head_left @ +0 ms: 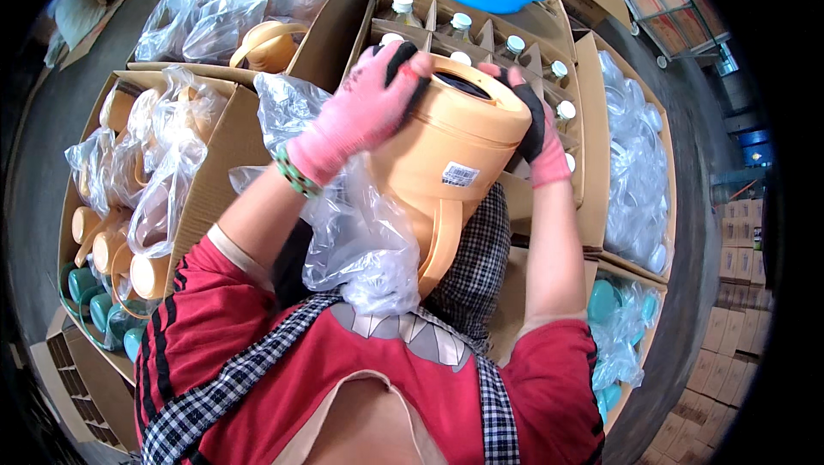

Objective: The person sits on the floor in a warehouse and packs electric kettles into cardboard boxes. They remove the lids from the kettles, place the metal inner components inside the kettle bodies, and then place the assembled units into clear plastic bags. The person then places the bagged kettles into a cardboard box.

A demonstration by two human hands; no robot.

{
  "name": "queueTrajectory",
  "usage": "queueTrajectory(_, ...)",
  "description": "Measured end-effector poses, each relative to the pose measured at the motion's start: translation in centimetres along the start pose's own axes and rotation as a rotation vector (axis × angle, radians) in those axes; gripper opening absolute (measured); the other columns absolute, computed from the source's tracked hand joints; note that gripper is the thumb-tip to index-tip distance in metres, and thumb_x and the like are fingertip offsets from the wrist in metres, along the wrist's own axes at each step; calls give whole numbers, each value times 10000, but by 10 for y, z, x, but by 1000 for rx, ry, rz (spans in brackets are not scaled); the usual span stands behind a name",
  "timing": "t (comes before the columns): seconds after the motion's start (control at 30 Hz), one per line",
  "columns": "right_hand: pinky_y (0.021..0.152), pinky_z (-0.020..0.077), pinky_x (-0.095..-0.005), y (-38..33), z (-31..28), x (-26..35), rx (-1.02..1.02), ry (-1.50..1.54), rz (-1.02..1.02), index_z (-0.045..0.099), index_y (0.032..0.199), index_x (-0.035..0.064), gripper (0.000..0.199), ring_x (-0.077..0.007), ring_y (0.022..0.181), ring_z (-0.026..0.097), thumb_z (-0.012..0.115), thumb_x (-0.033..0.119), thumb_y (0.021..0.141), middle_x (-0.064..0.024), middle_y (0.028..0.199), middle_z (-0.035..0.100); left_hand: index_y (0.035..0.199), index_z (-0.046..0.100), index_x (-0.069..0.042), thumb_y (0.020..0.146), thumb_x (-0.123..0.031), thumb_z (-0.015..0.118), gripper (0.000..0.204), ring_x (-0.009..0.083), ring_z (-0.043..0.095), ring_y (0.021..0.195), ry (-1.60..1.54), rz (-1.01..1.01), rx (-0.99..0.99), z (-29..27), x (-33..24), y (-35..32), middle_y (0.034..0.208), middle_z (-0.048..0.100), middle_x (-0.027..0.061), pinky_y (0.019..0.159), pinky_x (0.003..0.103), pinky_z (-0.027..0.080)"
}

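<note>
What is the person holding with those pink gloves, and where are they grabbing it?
An orange plastic jug, partly in a clear plastic bag. The left hand and the right hand grip it at its top rim, one on each side.

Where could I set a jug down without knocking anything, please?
Little is bare: a cardboard flap between the left carton of bagged jugs and the bottle crate, and grey floor beyond the carton. Both hands grip the orange jug; other cartons are crowded.
</note>
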State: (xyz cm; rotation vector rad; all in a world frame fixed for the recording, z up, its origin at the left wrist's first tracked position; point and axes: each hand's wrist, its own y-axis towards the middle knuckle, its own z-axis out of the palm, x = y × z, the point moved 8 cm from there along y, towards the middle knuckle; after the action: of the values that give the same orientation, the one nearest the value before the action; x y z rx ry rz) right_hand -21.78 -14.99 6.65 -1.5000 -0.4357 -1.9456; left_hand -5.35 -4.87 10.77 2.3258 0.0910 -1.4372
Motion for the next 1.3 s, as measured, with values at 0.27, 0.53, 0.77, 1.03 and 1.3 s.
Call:
queueTrajectory(0.27,840,415,-284,1,21,17,-32,-184,-111,476,1109,-38,454,-194,964,531,414,346,874,-134,1048,552,1029,520,24,834,-535,377,609,127,561,855,-747,-289,250,21,40,25,946,591,70,762,234,447)
queueTrajectory(0.53,846,438,-310,26,5,-10,48,31,192,411,1183,0,483,-178,993,516,505,328,841,-95,1105,519,1072,453,34,781,-342,527,481,332,493,893,698,673,-28,-7,-77,-33,1039,485,184,775,351,412)
queueTrajectory(0.77,863,399,-302,-13,25,20,-140,-389,-277,422,1167,-27,554,-202,993,510,335,441,883,-146,1115,501,918,600,-16,813,-520,429,542,164,572,670,-886,-311,307,25,36,33,761,612,73,704,282,447)
queueTrajectory(1.03,863,404,-310,-4,12,-9,110,175,25,436,1137,-6,420,-187,980,514,360,325,890,-105,1104,519,1039,551,7,813,-376,506,447,295,544,900,280,28,109,12,-22,-3,936,549,195,785,322,422)
queueTrajectory(1.3,815,413,-313,-12,-48,1,-212,120,-137,471,1036,-9,677,-186,905,495,335,614,805,-83,951,510,1033,532,26,850,-321,450,401,294,568,853,-84,68,90,3,-20,7,901,580,179,782,312,438)
